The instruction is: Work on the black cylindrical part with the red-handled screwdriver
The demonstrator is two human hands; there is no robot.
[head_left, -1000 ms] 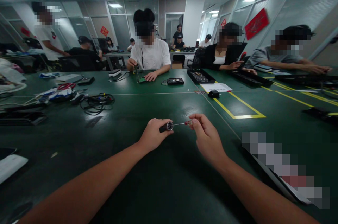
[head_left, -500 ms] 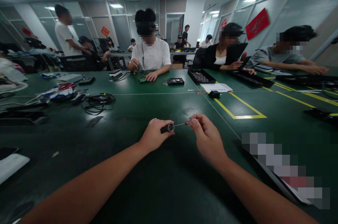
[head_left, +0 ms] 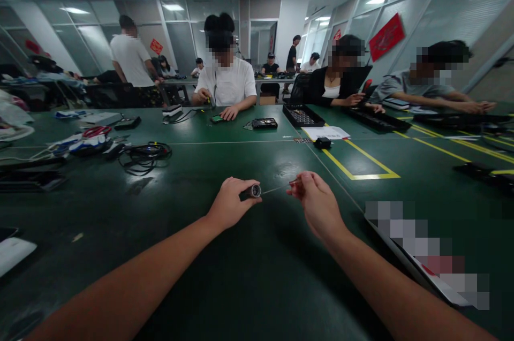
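Observation:
My left hand (head_left: 227, 204) is closed around a dark, short cylinder that looks like a flashlight (head_left: 255, 191), its round metal-rimmed end turned towards me. My right hand (head_left: 321, 204) pinches the reddish, see-through handle of a thin screwdriver (head_left: 277, 189). The slim shaft points left at the rim of the flashlight; whether its tip touches the rim I cannot tell. Both hands are above the green table (head_left: 249, 271).
At left lie a coil of black cable (head_left: 146, 158) and a white object (head_left: 16, 255). A small black block (head_left: 322, 143) and a black compartment tray (head_left: 303, 116) stand further back. A flat board (head_left: 409, 260) lies at right. Co-workers sit across the table.
My right hand has drawn the screwdriver a little to the right, widening the gap to the flashlight. My left hand keeps its hold. A standing person in the background has shifted right.

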